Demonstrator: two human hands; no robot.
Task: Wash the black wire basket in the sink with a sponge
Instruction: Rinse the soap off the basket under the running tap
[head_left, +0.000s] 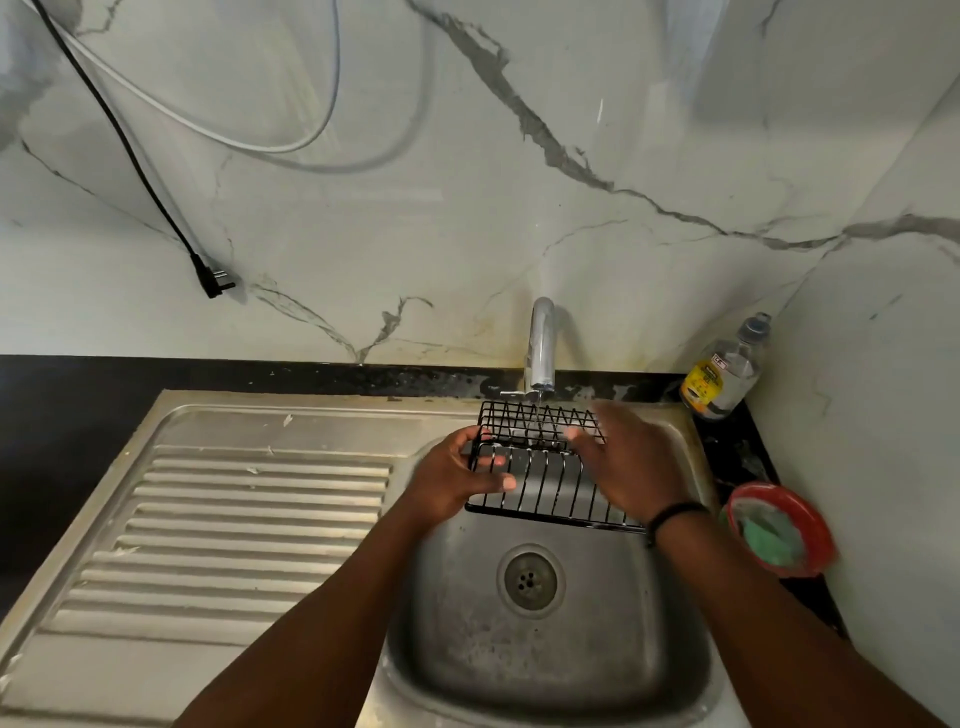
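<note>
The black wire basket (540, 478) sits tilted under the running tap (542, 345). My left hand (457, 480) grips its left end; my right hand (631, 467) lies flat, fingers straight, on it.

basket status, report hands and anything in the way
Left hand grips the black wire basket under the running tap. Right hand open on its wires, no sponge. Nothing in the way.

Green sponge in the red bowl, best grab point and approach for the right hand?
Judging from the head view: pinch the green sponge across its exposed upper face, coming from above. It lies inside the red bowl, whose rim walls off side access, and the wall crowds the far side. The right hand is nearest.
</note>
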